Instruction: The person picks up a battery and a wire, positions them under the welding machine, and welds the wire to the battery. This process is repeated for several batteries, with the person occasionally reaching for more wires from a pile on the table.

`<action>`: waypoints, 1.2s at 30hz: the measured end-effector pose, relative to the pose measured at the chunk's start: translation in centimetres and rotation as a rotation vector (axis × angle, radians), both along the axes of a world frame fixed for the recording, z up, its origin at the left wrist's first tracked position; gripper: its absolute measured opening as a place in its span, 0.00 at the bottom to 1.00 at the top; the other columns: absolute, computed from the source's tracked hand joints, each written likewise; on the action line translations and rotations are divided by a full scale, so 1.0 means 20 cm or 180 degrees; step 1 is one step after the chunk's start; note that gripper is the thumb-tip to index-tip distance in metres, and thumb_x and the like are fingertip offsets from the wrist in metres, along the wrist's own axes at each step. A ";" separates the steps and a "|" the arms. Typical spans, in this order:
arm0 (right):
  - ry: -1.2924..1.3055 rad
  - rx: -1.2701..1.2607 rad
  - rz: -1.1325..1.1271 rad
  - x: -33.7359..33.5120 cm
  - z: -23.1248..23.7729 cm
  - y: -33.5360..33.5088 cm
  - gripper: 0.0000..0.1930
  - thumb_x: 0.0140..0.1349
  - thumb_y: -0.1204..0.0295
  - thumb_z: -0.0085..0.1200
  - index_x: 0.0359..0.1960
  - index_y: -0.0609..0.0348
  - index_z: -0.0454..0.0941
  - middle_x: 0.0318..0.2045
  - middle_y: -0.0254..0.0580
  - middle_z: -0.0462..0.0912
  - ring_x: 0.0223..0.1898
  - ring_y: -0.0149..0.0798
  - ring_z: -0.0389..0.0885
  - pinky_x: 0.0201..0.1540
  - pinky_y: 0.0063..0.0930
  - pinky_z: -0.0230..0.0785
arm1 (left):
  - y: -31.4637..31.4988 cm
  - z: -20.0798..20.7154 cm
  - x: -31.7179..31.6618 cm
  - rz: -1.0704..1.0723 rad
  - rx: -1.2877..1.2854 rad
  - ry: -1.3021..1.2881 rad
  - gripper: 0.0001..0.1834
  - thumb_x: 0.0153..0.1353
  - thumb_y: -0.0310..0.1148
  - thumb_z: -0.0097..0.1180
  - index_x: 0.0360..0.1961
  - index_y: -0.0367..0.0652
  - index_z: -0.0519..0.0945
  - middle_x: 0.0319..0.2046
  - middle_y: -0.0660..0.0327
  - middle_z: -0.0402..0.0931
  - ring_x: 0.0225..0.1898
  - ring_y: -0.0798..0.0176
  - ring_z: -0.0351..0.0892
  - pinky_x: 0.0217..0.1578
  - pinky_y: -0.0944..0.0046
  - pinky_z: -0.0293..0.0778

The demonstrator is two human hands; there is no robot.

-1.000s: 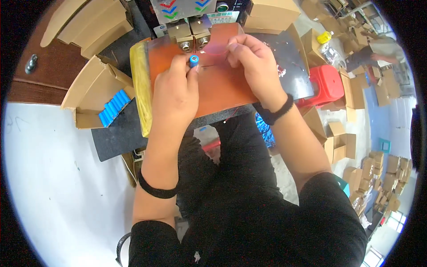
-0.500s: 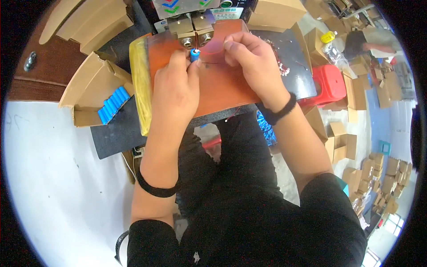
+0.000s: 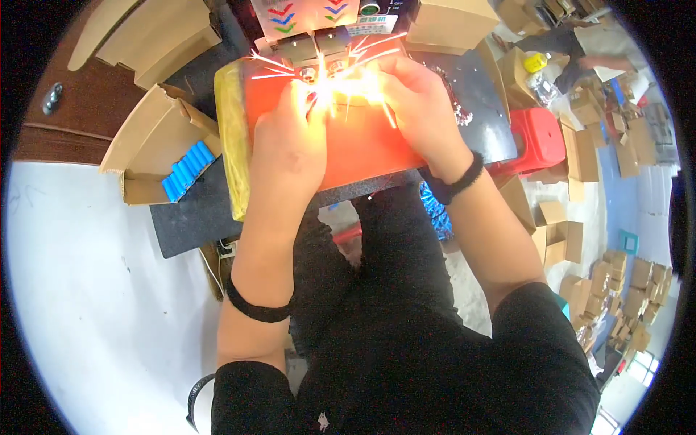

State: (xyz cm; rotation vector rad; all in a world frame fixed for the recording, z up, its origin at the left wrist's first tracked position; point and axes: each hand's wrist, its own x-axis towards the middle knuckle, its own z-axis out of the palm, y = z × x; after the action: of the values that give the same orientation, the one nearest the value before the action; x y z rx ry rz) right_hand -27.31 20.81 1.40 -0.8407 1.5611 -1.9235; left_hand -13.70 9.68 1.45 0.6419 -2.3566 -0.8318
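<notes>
Bright sparks (image 3: 328, 87) burst at the electrodes of a spot welding machine (image 3: 308, 16), throwing streaks to both sides. My left hand (image 3: 288, 148) is closed at the near left of the burst, its fingertips around a small blue cylindrical battery cell that the glare now hides. My right hand (image 3: 424, 101) is closed in a pinch to the right of the sparks, on a thin wire that the earlier frame shows faintly. Under both hands lies an orange-brown work board (image 3: 355, 148). Where wire and cell meet cannot be made out.
An open cardboard box (image 3: 148, 148) at the left holds several blue battery cells (image 3: 187, 171). Yellow wrapping (image 3: 232, 138) covers the board's left edge. Loose wires with white connectors (image 3: 462, 112) lie at the right, beside a red stool (image 3: 538, 138). Another person's arm (image 3: 605, 62) shows far right.
Sparks and strong glare have appeared at the electrodes, hiding the cell and the fingertips. My right hand has moved slightly toward the right; my left hand stays nearly in place.
</notes>
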 end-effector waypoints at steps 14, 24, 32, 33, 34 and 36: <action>0.0755 0.0337 -0.0199 -0.07 0.00 0.06 0.07 0.63 0.71 0.53 0.37 0.62 0.77 0.28 0.32 0.79 0.33 0.26 0.76 0.38 0.22 0.71 | 0.03 0.02 -0.06 -0.0021 -0.0040 0.0141 0.10 0.64 0.34 0.54 0.41 0.38 0.75 0.30 0.44 0.79 0.35 0.37 0.79 0.36 0.43 0.72; 0.0536 0.0199 0.0039 -0.03 0.01 0.02 0.04 0.66 0.74 0.50 0.36 0.62 0.74 0.27 0.31 0.76 0.29 0.24 0.73 0.34 0.20 0.68 | -0.02 -0.03 -0.03 -0.0172 0.0372 0.0101 0.12 0.65 0.31 0.54 0.46 0.35 0.77 0.25 0.55 0.77 0.29 0.57 0.77 0.35 0.59 0.72; 0.0318 -0.0092 0.0114 0.01 -0.06 -0.03 0.06 0.65 0.71 0.51 0.34 0.62 0.76 0.26 0.34 0.78 0.30 0.27 0.75 0.35 0.24 0.70 | -0.04 0.02 0.03 -0.0076 0.0239 0.0169 0.12 0.62 0.30 0.57 0.45 0.34 0.79 0.37 0.50 0.77 0.39 0.50 0.77 0.41 0.57 0.72; 0.0887 0.0146 -0.0024 -0.01 -0.08 -0.03 0.07 0.66 0.70 0.52 0.35 0.61 0.76 0.29 0.31 0.77 0.31 0.26 0.75 0.38 0.23 0.70 | -0.05 0.00 0.04 -0.0101 -0.0019 0.0292 0.11 0.61 0.28 0.57 0.44 0.34 0.79 0.39 0.49 0.76 0.40 0.46 0.77 0.41 0.55 0.72; 0.1631 0.0161 -0.0442 -0.03 -0.06 0.00 0.06 0.65 0.70 0.53 0.34 0.60 0.78 0.30 0.31 0.78 0.32 0.26 0.75 0.39 0.24 0.70 | -0.04 0.01 0.01 -0.0187 -0.0056 0.0380 0.11 0.61 0.28 0.57 0.43 0.34 0.79 0.38 0.49 0.77 0.40 0.45 0.78 0.41 0.55 0.73; 0.1108 0.0293 -0.0374 -0.05 -0.01 0.06 0.06 0.64 0.71 0.54 0.33 0.60 0.78 0.28 0.29 0.78 0.32 0.26 0.75 0.38 0.23 0.70 | -0.02 0.05 -0.05 -0.0249 -0.0053 0.0398 0.11 0.60 0.28 0.58 0.42 0.33 0.79 0.38 0.47 0.78 0.39 0.44 0.78 0.41 0.54 0.73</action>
State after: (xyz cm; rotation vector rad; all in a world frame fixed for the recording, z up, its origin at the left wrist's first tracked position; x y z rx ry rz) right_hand -28.29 22.07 1.28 -1.1113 1.9240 -1.8393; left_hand -14.64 9.33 2.44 0.4794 -2.2849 -0.8602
